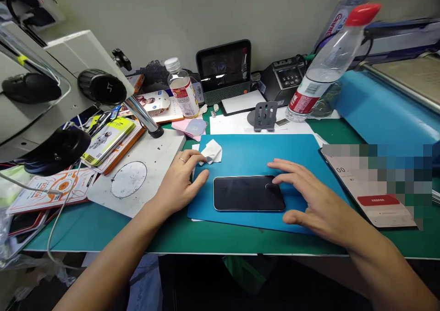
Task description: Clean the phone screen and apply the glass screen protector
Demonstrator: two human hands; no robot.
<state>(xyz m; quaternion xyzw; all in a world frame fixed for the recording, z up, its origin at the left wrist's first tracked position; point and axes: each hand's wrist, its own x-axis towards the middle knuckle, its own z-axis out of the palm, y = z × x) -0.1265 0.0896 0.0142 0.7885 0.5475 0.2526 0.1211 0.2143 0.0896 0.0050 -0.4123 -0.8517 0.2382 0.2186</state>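
Observation:
A smartphone (248, 193) with a dark screen lies flat, long side toward me, on the blue mat (240, 155). My right hand (309, 199) is open over its right end, thumb and fingers spread, holding nothing; a fingertip overlaps the phone's edge, and I cannot tell if it touches. To the left of the phone, my left hand (182, 180) rests at the mat's edge with its thumb apart from the fingers. Its fingertips reach a crumpled white tissue (212, 151); whether they touch it is unclear.
A microscope stand base (137, 164) and boxes (106, 139) sit at left. Behind the mat are a small bottle (184, 91), a smart display (225, 68), a grey phone stand (266, 116) and a red-capped bottle (326, 68). A lit tablet (364, 182) lies at right.

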